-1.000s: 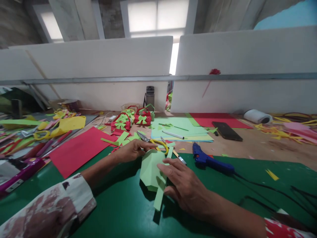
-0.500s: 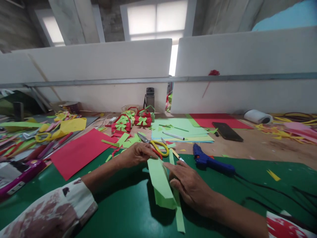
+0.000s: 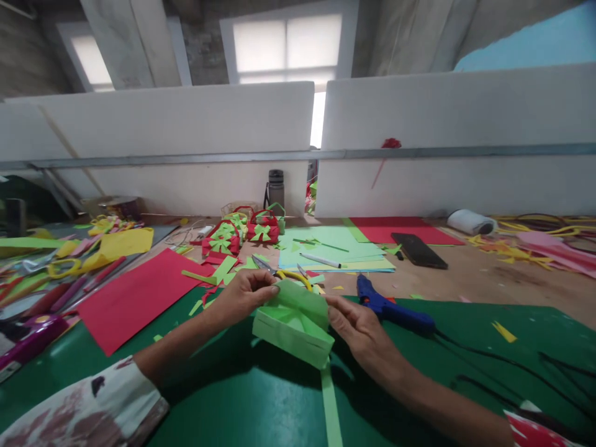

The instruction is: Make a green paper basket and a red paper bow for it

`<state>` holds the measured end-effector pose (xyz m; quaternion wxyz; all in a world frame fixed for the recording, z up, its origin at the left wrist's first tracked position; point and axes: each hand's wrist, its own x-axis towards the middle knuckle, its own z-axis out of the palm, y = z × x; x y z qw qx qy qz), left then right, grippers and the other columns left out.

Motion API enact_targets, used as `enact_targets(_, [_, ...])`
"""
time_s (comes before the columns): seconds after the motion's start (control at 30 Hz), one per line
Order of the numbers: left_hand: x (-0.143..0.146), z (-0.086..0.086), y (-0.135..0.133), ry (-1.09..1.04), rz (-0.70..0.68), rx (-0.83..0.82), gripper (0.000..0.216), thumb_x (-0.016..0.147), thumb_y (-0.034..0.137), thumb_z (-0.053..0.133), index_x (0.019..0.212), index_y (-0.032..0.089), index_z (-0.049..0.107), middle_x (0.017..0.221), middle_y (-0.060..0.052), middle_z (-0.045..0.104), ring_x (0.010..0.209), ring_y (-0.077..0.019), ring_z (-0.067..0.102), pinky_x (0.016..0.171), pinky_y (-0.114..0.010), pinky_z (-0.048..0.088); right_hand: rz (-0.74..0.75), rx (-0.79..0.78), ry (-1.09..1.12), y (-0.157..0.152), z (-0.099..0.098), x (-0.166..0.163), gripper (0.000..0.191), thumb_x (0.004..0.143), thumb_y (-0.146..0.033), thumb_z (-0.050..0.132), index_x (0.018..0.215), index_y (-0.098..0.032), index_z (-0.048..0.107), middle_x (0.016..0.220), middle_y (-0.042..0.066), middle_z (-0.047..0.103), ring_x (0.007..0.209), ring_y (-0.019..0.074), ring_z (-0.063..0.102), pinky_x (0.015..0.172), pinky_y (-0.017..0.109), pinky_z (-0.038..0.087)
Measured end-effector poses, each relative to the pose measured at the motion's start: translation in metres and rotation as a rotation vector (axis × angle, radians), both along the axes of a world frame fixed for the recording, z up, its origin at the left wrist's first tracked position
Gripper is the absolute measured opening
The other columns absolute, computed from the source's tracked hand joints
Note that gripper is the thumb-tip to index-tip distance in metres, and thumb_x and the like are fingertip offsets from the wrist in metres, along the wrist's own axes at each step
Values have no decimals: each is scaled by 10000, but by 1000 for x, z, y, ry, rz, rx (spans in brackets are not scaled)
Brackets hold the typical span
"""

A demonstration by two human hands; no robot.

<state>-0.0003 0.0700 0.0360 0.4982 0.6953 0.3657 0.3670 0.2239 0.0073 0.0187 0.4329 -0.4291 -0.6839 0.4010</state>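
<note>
A folded light-green paper box [image 3: 293,338] is held up over the green mat, tilted so that its open inside shows. My left hand [image 3: 246,295] pinches its far left edge between thumb and fingers. On the other side, my right hand [image 3: 356,326] grips the right edge, thumb on the near face. Below the box, a light-green paper strip [image 3: 331,403] runs down the mat toward me; its upper end is hidden by the box. Just behind the box lie yellow-handled scissors [image 3: 293,276], partly covered by it.
A blue glue gun [image 3: 395,310] with a black cord lies to the right on the green mat [image 3: 233,397]. Red paper [image 3: 144,298] lies left. Farther back are small red-and-green paper baskets [image 3: 263,230], a pen [image 3: 320,260], a phone [image 3: 419,250] and a bottle [image 3: 275,192].
The green paper box has been turned, so its open inside now shows instead of a long side. My right hand has shifted from the strip to the box's right edge.
</note>
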Motion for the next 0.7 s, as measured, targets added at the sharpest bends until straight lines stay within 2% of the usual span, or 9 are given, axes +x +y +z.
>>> enact_targets(0.07, [3,0,-4,-15,-8,-38,284,712,398,653,724,129,563,623,35,503,563,-82,442,517,-186,339,20,-38,29,2,2,-2,304,871,-347,513,1089,-170,629,969,57,697,871,212,641,779,341,508])
enact_targets(0.17, [5,4,-7,-24,-61,-119,281,692,379,674,752,131,556,661,25,531,586,-91,476,537,-192,370,0,-73,34,4,4,-3,275,848,-274,522,1068,-158,639,893,42,711,795,200,654,716,322,519])
enact_targets(0.3, [6,17,-2,64,-348,-260,320,706,320,674,952,129,604,858,-38,620,713,-135,547,623,-224,412,-23,-24,-63,7,11,1,326,822,-206,528,1135,-153,602,952,57,708,811,197,666,747,333,521])
enact_targets(0.4, [11,24,1,188,-490,-211,263,742,290,630,949,129,646,884,-42,636,752,-145,551,650,-221,407,-37,123,-261,8,19,3,300,792,-147,542,1076,-162,638,981,70,704,861,204,668,785,334,510])
enact_targets(0.47, [17,26,-3,280,-490,-134,186,747,268,602,847,123,659,742,-7,605,648,-116,511,572,-196,373,-22,224,-369,8,23,2,311,782,-119,538,1070,-174,640,968,70,706,848,199,670,770,328,509])
enact_targets(0.53, [24,26,-10,382,-422,-59,127,743,234,571,715,122,624,581,35,489,515,-79,402,468,-183,291,4,283,-435,6,25,0,353,774,-93,527,1102,-185,619,924,60,711,809,190,671,729,315,508])
enact_targets(0.6, [30,25,-17,439,-359,-12,119,739,190,533,639,136,566,525,56,389,468,-66,324,428,-184,235,33,313,-460,4,26,-3,386,766,-72,519,1124,-188,602,904,51,712,788,181,667,702,299,501])
enact_targets(0.7, [32,25,-23,404,-341,29,154,743,159,489,593,150,523,511,61,323,461,-64,268,422,-188,207,27,321,-438,2,26,-4,358,792,-107,528,1133,-191,591,894,41,713,780,173,660,694,285,493])
